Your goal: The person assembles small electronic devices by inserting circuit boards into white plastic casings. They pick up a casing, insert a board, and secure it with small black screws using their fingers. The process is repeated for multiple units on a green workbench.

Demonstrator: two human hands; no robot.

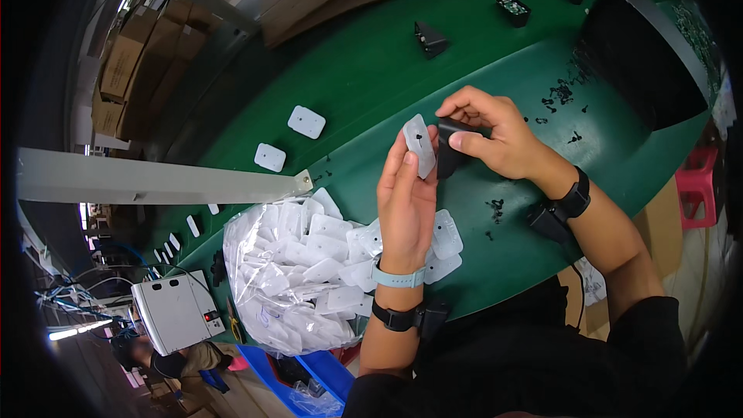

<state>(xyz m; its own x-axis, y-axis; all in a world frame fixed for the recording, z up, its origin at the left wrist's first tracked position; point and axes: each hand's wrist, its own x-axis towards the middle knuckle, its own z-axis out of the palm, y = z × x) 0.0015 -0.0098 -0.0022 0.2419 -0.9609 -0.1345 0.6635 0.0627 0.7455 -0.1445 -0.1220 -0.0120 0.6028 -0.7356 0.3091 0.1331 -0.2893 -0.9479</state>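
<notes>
A white rounded plastic plate (419, 145) is gripped in the left hand (405, 201), raised above the green tabletop (364, 70). A small black plastic part (449, 156) is pinched by the right hand (495, 133), touching the plate (a clear bag of white plates (290, 279) lies below-left).

Plate (419, 143) at left fingertips: translucent white, one dark hole. Part (449, 156) under right fingers: black. Mat (371, 70) beyond: green. Bag (282, 279) below: clear, white plates.

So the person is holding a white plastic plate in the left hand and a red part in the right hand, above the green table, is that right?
Not quite. The part in the right hand is black, not red; the head view shows it. The rest holds: the left hand holds a white plastic plate, above the green table.
</notes>
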